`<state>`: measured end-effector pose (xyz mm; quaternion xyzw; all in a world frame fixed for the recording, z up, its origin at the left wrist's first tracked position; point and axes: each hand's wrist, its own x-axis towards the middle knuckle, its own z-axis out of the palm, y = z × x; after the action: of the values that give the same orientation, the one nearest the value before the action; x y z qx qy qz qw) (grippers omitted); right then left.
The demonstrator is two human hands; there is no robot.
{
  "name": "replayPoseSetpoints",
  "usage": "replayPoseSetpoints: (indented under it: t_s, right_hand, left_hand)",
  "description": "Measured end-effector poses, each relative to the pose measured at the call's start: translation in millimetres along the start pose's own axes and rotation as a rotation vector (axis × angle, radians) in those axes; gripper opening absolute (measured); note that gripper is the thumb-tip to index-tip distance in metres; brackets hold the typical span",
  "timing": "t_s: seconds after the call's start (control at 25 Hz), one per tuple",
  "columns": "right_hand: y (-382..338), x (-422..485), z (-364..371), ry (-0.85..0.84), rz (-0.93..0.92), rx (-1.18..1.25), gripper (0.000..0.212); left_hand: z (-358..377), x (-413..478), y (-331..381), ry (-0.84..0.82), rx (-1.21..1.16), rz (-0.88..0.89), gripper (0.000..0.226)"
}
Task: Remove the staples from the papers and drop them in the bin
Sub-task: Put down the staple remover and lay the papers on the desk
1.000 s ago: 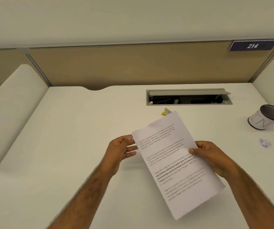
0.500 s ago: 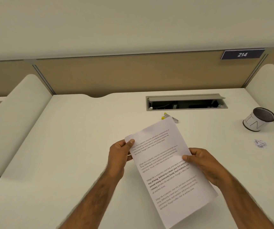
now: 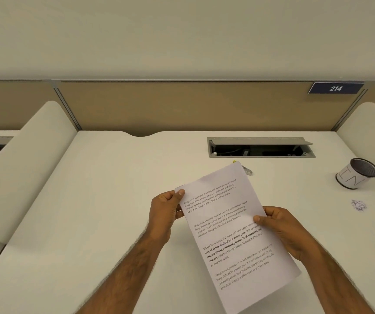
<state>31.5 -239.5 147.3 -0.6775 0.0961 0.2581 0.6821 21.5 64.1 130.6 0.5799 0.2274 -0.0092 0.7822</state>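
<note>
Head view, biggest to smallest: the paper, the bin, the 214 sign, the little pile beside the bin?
1. paper, though it is nearest the camera.
2. bin and 214 sign: these look alike and the sign is farther off, so unranked.
3. little pile.

My left hand (image 3: 165,214) pinched the far left corner of the papers (image 3: 225,225), with the thumb laid on top and the fingers curled behind. My right hand (image 3: 284,231) gripped their right edge lower down, thumb pressed on the face and fingers tucked underneath. Both bare forearms reached in from the near side, angling toward each other, the right hand nearer to me than the left.
</note>
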Motion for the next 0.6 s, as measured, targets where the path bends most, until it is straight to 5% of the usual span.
replayPoseSetpoints:
  t_s: [0.6]
  right_hand:
    - [-5,-27,16,0.106,-0.051,-0.037,0.025]
  left_hand:
    - [-1,-2,12,-0.072,0.006,0.008,0.014]
